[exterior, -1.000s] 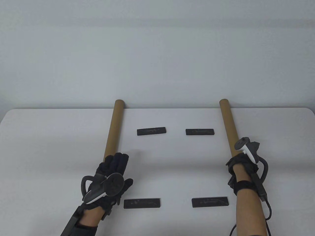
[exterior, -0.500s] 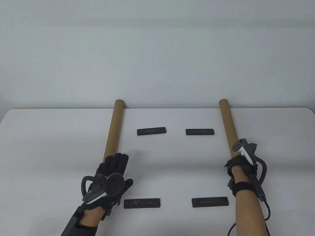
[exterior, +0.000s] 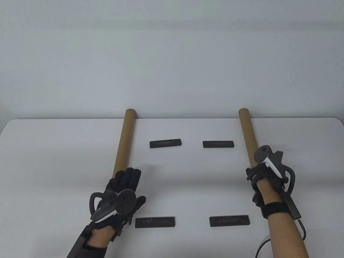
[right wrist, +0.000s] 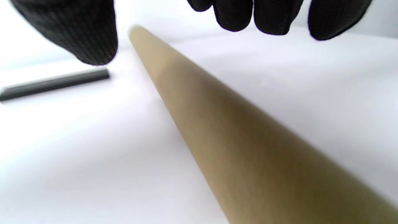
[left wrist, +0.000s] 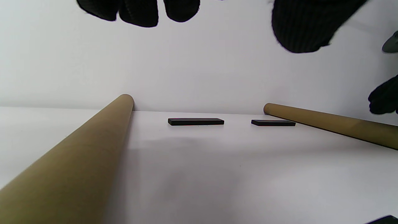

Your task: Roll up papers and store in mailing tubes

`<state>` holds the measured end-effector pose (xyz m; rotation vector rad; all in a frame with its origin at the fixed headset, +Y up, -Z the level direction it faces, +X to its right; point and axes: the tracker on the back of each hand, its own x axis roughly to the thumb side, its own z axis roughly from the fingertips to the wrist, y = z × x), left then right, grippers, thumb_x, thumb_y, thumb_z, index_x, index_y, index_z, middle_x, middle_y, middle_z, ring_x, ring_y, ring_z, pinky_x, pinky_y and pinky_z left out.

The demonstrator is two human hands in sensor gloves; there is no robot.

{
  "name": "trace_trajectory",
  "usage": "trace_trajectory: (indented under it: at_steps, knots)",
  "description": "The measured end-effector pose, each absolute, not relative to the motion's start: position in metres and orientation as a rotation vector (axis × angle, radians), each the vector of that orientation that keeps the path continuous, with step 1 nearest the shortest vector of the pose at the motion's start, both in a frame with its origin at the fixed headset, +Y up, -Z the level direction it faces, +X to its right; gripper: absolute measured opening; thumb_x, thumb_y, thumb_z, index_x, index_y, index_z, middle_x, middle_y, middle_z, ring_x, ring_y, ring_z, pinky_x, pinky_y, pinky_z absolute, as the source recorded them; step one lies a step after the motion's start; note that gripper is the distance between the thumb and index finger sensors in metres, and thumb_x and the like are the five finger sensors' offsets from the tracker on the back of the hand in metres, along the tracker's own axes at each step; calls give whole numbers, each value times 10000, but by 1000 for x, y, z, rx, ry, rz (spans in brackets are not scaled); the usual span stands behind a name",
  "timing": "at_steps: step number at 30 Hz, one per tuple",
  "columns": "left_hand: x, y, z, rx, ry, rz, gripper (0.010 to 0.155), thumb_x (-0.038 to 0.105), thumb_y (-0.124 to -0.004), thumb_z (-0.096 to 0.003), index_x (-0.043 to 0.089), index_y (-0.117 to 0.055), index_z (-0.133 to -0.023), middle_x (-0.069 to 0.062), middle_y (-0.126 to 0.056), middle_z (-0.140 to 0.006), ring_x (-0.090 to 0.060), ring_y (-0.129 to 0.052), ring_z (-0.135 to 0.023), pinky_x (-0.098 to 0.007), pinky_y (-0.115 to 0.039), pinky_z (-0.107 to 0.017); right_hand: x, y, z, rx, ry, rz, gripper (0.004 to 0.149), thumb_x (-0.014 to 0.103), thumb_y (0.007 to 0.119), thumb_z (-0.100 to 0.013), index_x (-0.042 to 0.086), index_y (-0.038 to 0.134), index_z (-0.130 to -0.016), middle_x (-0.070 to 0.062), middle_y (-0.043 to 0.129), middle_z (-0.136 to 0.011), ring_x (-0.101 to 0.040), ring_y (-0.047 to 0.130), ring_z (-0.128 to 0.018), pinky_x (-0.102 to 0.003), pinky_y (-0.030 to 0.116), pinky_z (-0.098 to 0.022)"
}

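Brown cardboard: two mailing tubes lie on the white table [exterior: 40,150], running from near us to the far edge. The left tube [exterior: 124,142] & right tube [exterior: 248,137] sit well apart, w/ four black bars between them: two far bars [exterior: 165,143] [exterior: 218,144] and two near bars [exterior: 154,222] [exterior: 229,220]. We'd guess the bars are weights set at the corners of a white sheet, but we can't make out the paper's edges against the table.

Our left hand [exterior: 122,193] rests flat just beside the near end of the left tube, fingers [left wrist: 140,12] straight, relaxed, holding nothing. In the left wrist view they hang clear above the table, tube passing to one side.

Our right hand [exterior: 262,176] sits over the near end of the right tube. Right wrist view shows the thumb [right wrist: 77,34] on one side & fingers [right wrist: 267,15] on the other, spread wide, tube running between them untouched. So: hollowed to grasp, not yet gripping.

Judgement: we're about to lift the right tube, prob. to clear space before rolling.
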<state>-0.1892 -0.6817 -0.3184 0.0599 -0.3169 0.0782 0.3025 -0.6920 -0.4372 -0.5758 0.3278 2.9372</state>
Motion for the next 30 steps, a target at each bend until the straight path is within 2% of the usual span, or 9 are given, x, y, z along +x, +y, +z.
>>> trace_trajectory:
  at_steps: [3,4,10,12,14,15,17,18,30]
  knots:
    - [-189,-681,-318,63,-320,80,936,653,-725,-396,270,-266,-1116,-103,-424,-1184,-463,-533,-1098,-574,-571,-754,286,-665,-418,-402,184,2975,1005,565,796,-505,-71,310,-1112,-356,404,-1098,-705,508,-944,-826,566,-552]
    - [-188,-681,-318,64,-322,82,936,653,-726,-396,268,-268,-1116,-103,-425,-1184,-463,-535,-1097,-574,-570,-754,274,-652,-404,-267,114,2960,998,547,811,-509,-68,310,-1114,-348,407,-1100,-687,524,-950,-810,580,-564]
    - [-187,-682,-317,69,-335,81,919,648,-731,-395,274,-300,-1116,-78,-432,-1184,-435,-526,-1107,-559,-557,-766,222,-625,-334,190,-168,2894,965,552,821,-508,-25,365,-1134,-316,444,-1128,-657,552,-988,-791,554,-609]
    - [-187,-683,-318,69,-339,85,916,646,-733,-395,279,-302,-1115,-75,-431,-1183,-421,-508,-1116,-561,-538,-773,208,-630,-311,385,-340,2847,965,570,814,-502,6,367,-1144,-283,444,-1150,-638,534,-1023,-784,524,-645]
    - [-186,-683,-318,67,-345,84,918,652,-730,-392,282,-300,-1115,-74,-423,-1184,-420,-499,-1119,-568,-519,-777,199,-649,-286,672,-774,2683,949,579,814,-488,57,374,-1146,-239,419,-1171,-580,543,-1062,-751,525,-693]
    - [-187,-683,-318,74,-350,88,925,668,-719,-385,285,-301,-1116,-76,-422,-1186,-418,-496,-1122,-571,-510,-780,194,-651,-279,743,-913,2635,917,554,857,-461,68,474,-1137,-231,507,-1164,-572,604,-1056,-762,524,-687]
    - [-187,-681,-318,76,-359,104,943,692,-703,-368,293,-289,-1115,-73,-410,-1187,-420,-486,-1123,-578,-498,-780,186,-657,-272,922,-746,2746,921,566,828,-476,90,415,-1148,-206,445,-1186,-564,522,-1093,-765,459,-701]
    - [-186,-680,-317,92,-358,115,945,695,-702,-367,293,-289,-1116,-72,-408,-1189,-424,-482,-1124,-581,-498,-780,184,-660,-270,942,-786,2770,920,561,834,-470,82,431,-1143,-210,463,-1179,-565,524,-1092,-761,466,-699]
    - [-167,-684,-313,98,-405,82,954,708,-695,-362,302,-272,-1114,-74,-369,-1192,-446,-455,-1119,-587,-492,-776,197,-669,-278,852,-668,2765,922,557,826,-470,58,434,-1139,-248,452,-1171,-606,484,-1071,-775,441,-667]
